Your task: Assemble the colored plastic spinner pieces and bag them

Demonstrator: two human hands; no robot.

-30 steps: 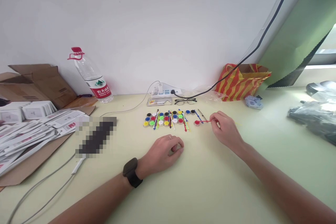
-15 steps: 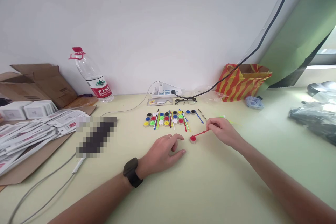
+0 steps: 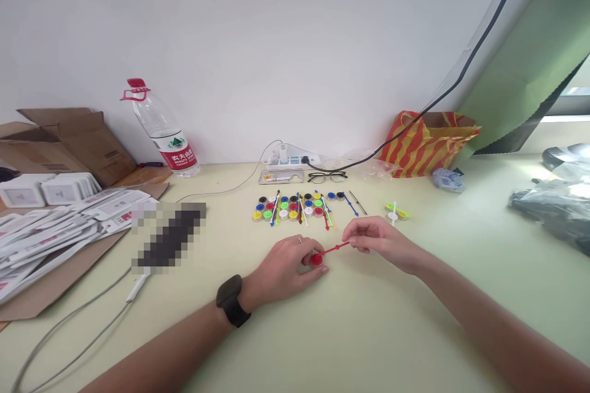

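Note:
My left hand (image 3: 290, 267), with a ring and a black wristband, has its thumb and fingers closed around a small red-topped round disc (image 3: 316, 260) on the table. My right hand (image 3: 380, 242) pinches the outer end of a thin red arrow-shaped pointer (image 3: 337, 248). The pointer's other end meets the disc's edge; whether it is fixed there I cannot tell. Beyond my hands sit rows of similar coloured discs (image 3: 284, 214), with bundles of coloured pointers (image 3: 300, 209) lying across them. A blue pointer (image 3: 351, 204) lies to their right.
White and yellow-green pieces (image 3: 395, 214) lie beyond my right hand. Glasses (image 3: 326, 177), a clear case (image 3: 280, 177) and a power strip (image 3: 295, 163) line the wall. A water bottle (image 3: 177, 150), cardboard box (image 3: 69, 141) and white tags (image 3: 92, 227) stand left; a striped bag (image 3: 415, 150) is right.
My right hand has moved left and nearer, bringing the red pointer and disc along. The disc is now between my left thumb and fingers, which were apart from it before.

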